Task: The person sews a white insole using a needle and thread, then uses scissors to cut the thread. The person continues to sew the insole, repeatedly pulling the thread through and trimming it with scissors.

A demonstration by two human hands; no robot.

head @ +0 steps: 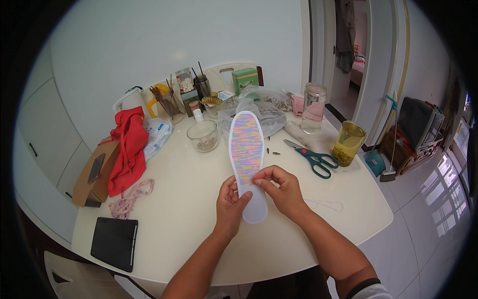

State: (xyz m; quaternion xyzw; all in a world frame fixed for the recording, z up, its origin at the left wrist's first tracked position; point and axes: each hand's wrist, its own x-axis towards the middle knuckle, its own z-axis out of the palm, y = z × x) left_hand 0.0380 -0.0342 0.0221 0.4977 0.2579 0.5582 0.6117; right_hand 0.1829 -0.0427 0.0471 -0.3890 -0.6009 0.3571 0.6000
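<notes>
A shoe insole (247, 149) stands tilted up before me, white-edged, with pastel multicoloured stitching over most of it and a plain white heel (255, 209). My left hand (230, 203) grips its lower left side, thumb across the front. At the lower border of the stitching, the thumb and forefinger of my right hand (278, 187) pinch together on what looks like thread; any needle there is too small to make out. A pale strand of thread (328, 204) loops on the table right of my right wrist. Green-handled scissors (315, 160) lie half open beyond that hand.
On the white table (179, 231) are a black tablet case (114, 243), tangled yarn (130, 200), a cardboard box (89, 179) under red cloth (129, 149), and a glass bowl (202, 136). A water jar (313, 108) and a yellowish cup (348, 144) stand at right, near plastic bags (267, 116).
</notes>
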